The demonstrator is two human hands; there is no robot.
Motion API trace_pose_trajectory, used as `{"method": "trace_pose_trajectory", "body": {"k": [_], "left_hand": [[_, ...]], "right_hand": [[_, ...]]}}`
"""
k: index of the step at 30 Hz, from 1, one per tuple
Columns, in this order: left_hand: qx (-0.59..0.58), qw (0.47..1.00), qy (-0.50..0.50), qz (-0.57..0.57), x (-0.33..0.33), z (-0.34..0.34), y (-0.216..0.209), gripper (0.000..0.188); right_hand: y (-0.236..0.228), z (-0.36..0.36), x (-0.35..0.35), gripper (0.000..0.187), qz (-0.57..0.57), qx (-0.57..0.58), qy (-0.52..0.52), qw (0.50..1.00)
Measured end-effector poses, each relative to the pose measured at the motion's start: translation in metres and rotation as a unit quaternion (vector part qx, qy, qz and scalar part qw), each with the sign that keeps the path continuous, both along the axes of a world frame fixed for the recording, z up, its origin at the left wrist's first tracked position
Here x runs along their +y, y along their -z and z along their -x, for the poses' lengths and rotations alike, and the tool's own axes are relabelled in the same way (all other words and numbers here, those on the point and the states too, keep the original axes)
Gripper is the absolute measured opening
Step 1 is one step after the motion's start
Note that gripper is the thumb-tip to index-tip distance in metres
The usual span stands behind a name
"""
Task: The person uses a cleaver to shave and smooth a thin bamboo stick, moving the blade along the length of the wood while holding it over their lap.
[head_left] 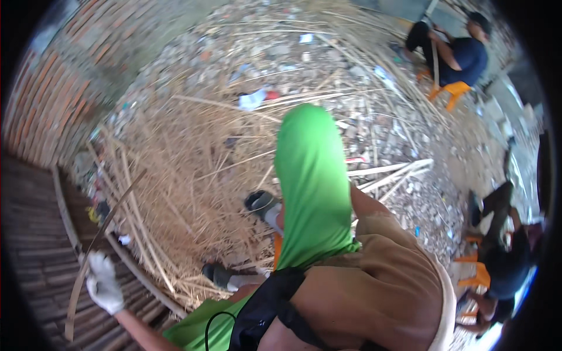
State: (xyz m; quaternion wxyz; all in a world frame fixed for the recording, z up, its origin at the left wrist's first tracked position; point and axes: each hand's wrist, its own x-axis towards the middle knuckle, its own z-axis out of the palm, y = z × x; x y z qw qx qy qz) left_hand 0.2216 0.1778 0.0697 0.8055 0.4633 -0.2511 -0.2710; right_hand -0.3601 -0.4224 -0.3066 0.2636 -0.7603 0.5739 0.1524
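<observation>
At the lower left, my left hand (pixel 105 286) wears a white glove. Its fingers are closed round a long, thin, slightly curved brown strip (pixel 106 221), which looks like split bamboo. The strip slants up toward the litter, over a rack of dark bamboo slats (pixel 35 234). My right arm (pixel 370 202), in a tan sleeve, passes behind my raised knee in green cloth (pixel 313 169). That knee hides my right hand. Beyond the knee, several pale split strips (pixel 398 172) stick out to the right.
Straw-like shavings (pixel 181 169) and loose strips cover the ground round my shoes (pixel 263 203). Rubble and scraps (pixel 252 99) lie farther off. A brick wall (pixel 58 88) rises at left. One person (pixel 465 58) sits on an orange stool at far right; others (pixel 506 263) sit nearer.
</observation>
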Motion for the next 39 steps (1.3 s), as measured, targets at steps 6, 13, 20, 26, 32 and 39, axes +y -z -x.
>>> {"method": "trace_pose_trajectory", "body": {"k": [6, 13, 20, 26, 32, 39], "left_hand": [[-0.131, 0.826, -0.412, -0.362, 0.041, -0.051, 0.001, 0.053], [-0.032, 0.925, -0.344, 0.158, 0.032, -0.053, -0.009, 0.019], [-0.132, 0.894, -0.349, 0.249, 0.025, 0.035, -0.103, 0.017], [-0.108, 0.9, -0.33, 0.263, 0.003, 0.058, -0.093, 0.012], [-0.101, 0.933, -0.288, 0.19, -0.076, 0.058, -0.071, 0.027], [-0.035, 0.912, -0.382, 0.146, -0.089, 0.055, -0.013, 0.033]], "right_hand": [[-0.155, -0.033, -0.077, 0.061, 0.103, 0.042, -0.08, 0.991], [-0.34, -0.052, -0.157, 0.052, 0.256, -0.158, -0.063, 0.952], [-0.455, -0.201, -0.066, 0.032, 0.282, -0.386, -0.064, 0.876], [-0.374, -0.314, 0.101, 0.035, -0.098, -0.556, -0.13, 0.815], [-0.268, -0.326, 0.239, 0.041, -0.163, -0.41, -0.224, 0.869], [-0.294, -0.359, 0.345, 0.043, -0.13, -0.384, -0.41, 0.817]]}}
